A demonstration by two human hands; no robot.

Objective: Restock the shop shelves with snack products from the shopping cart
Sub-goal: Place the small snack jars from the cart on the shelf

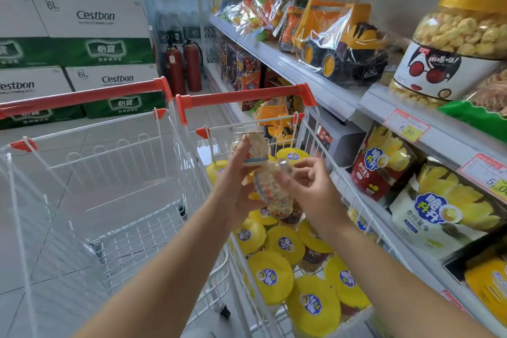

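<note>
1. We're in a small shop: long white shelves (pixel 323 82) run along the right, with printed price tags (pixel 406 125) clipped to their front edges.
2. Goods for sale fill them: snack bags (pixel 439 211) below, wrapped toy trucks (pixel 337 38) above.
3. A red-handled shopping cart (pixel 247 97) stands in the aisle, loaded with yellow-lidded tubs (pixel 285 244), just beside a second cart (pixel 82 96).
4. Cartons (pixel 90 19) of bottled water are stacked behind.

Carts side by side: tubs (pixel 285 244) sit in the right cart (pixel 247 96), shelves (pixel 315 77) run along its right, boxes (pixel 90 25) stack behind the left cart (pixel 82 96).
</note>
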